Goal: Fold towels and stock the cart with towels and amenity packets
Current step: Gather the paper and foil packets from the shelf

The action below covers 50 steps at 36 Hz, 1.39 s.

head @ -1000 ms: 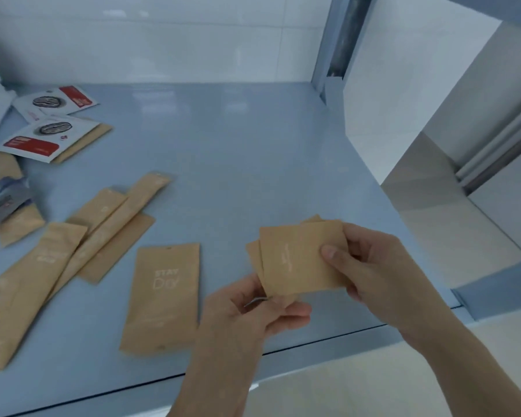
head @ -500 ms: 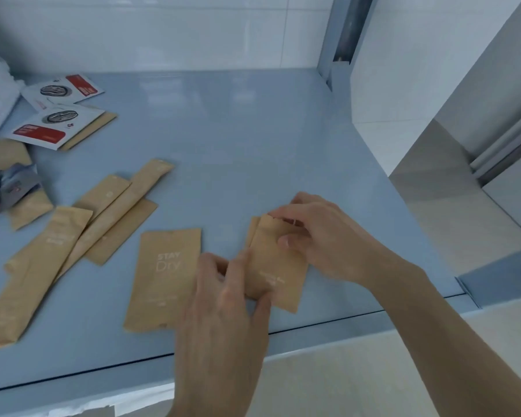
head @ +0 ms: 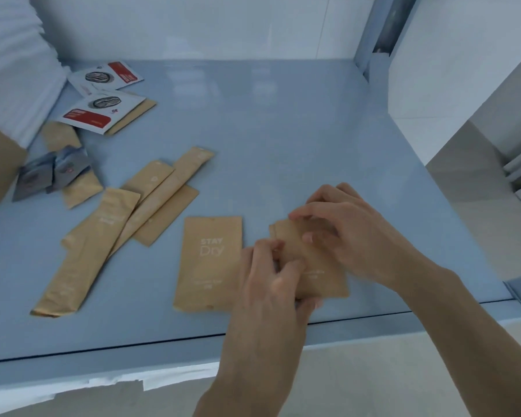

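Observation:
A small stack of tan square packets (head: 319, 273) lies on the grey-blue cart shelf (head: 283, 139) near its front edge. My left hand (head: 272, 276) pinches the stack's left side, thumb on top. My right hand (head: 340, 227) has curled fingertips on the stack's far edge. Just left lies a tan "STAY Dry" packet (head: 209, 263). Several long tan packets (head: 127, 224) fan out further left. White folded towels (head: 12, 64) are stacked at the far left.
Two white-and-red sachets (head: 103, 112) lie at the back left, grey sachets (head: 50, 173) in front of them. A cart post (head: 373, 28) stands at the back right corner. White tiled wall behind; pale floor to the right and below the shelf's front lip.
A second ago both hands held the square packets up above the shelf. They lowered them onto the shelf beside the "STAY Dry" packet, where the stack now lies under my fingers.

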Each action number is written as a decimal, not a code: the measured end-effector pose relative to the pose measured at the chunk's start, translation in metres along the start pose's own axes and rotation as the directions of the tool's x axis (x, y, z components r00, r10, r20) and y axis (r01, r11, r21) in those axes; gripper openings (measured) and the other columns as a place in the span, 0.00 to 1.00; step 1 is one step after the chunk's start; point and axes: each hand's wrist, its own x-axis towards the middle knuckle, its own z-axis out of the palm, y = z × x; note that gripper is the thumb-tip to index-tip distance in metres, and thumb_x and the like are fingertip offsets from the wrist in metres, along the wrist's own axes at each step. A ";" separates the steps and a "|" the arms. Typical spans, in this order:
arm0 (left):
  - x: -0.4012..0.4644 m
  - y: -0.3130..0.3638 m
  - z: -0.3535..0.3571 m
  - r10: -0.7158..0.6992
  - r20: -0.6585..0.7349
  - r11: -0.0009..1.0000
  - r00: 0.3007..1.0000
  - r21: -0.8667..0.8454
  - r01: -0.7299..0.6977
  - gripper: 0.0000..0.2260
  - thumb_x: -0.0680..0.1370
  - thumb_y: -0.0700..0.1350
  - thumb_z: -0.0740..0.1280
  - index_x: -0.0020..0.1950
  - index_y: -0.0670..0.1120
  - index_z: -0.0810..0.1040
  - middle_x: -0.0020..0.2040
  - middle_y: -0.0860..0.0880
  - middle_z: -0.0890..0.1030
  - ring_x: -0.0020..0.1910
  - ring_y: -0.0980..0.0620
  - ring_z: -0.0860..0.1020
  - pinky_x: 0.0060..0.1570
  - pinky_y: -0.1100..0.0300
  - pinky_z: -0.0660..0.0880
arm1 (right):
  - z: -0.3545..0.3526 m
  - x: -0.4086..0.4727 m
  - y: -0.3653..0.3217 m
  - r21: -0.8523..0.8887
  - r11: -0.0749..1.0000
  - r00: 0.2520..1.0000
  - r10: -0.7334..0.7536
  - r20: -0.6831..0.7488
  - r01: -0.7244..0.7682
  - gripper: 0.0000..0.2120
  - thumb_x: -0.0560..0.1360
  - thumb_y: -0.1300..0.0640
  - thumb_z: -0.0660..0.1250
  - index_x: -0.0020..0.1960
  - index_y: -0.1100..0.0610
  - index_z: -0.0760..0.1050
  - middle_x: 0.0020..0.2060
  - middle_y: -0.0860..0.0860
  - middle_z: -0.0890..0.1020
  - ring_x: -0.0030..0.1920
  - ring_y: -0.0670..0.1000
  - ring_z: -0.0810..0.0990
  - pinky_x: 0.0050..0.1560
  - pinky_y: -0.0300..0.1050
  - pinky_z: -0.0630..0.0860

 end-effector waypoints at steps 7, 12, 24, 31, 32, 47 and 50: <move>0.000 -0.007 -0.022 0.079 -0.064 0.994 0.995 -0.073 -0.084 0.18 0.73 0.42 0.76 0.62 0.50 0.80 0.62 0.54 0.70 0.60 0.60 0.65 0.59 0.78 0.59 | -0.005 0.024 -0.037 0.016 0.999 0.995 0.049 -0.087 -0.048 0.19 0.74 0.42 0.63 0.62 0.47 0.79 0.51 0.39 0.75 0.55 0.41 0.67 0.55 0.48 0.75; 0.010 -0.039 -0.056 -0.017 -0.348 0.986 0.937 -0.161 -0.042 0.12 0.75 0.35 0.70 0.55 0.47 0.83 0.56 0.52 0.78 0.52 0.56 0.79 0.52 0.73 0.70 | 0.011 0.056 -0.092 0.113 0.993 0.990 -0.017 -0.140 0.033 0.17 0.75 0.44 0.61 0.59 0.48 0.80 0.50 0.41 0.76 0.53 0.42 0.72 0.54 0.49 0.76; 0.033 -0.157 -0.155 -0.576 -0.440 0.696 0.689 -0.706 0.131 0.08 0.78 0.42 0.69 0.55 0.53 0.83 0.52 0.54 0.84 0.49 0.62 0.81 0.51 0.62 0.78 | 0.100 0.121 -0.227 0.583 0.810 0.998 0.034 0.054 -0.059 0.12 0.80 0.52 0.65 0.61 0.51 0.80 0.53 0.44 0.83 0.54 0.43 0.81 0.61 0.50 0.77; 0.020 -0.219 -0.166 -0.555 -0.571 0.798 0.605 -0.570 0.194 0.13 0.76 0.30 0.64 0.53 0.46 0.79 0.52 0.45 0.81 0.52 0.51 0.80 0.57 0.52 0.77 | 0.144 0.158 -0.268 0.464 0.880 0.994 0.075 0.074 -0.101 0.24 0.75 0.56 0.67 0.70 0.49 0.69 0.60 0.47 0.78 0.61 0.49 0.77 0.62 0.48 0.73; 0.019 -0.223 -0.164 -0.559 -0.576 0.792 0.597 -0.583 0.180 0.13 0.76 0.29 0.63 0.53 0.43 0.79 0.51 0.45 0.82 0.52 0.49 0.80 0.57 0.48 0.77 | 0.150 0.166 -0.276 0.470 0.877 0.994 0.070 0.086 -0.102 0.28 0.73 0.58 0.68 0.72 0.51 0.67 0.63 0.49 0.78 0.63 0.52 0.76 0.64 0.50 0.73; 0.015 -0.231 -0.157 -0.615 -0.634 0.749 0.469 -0.656 0.095 0.18 0.72 0.25 0.61 0.38 0.48 0.75 0.39 0.49 0.81 0.37 0.64 0.78 0.42 0.72 0.73 | 0.173 0.219 -0.316 0.419 0.904 0.988 0.130 -0.082 -0.084 0.14 0.76 0.66 0.62 0.61 0.62 0.73 0.51 0.58 0.82 0.53 0.59 0.80 0.47 0.50 0.76; 0.013 -0.227 -0.160 -0.604 -0.619 0.726 0.501 -0.687 0.028 0.15 0.73 0.28 0.62 0.41 0.48 0.77 0.41 0.44 0.82 0.40 0.52 0.79 0.46 0.59 0.75 | 0.154 0.198 -0.308 0.670 0.739 0.948 0.257 -0.190 -0.066 0.10 0.72 0.68 0.63 0.48 0.57 0.77 0.33 0.47 0.79 0.35 0.48 0.77 0.34 0.44 0.70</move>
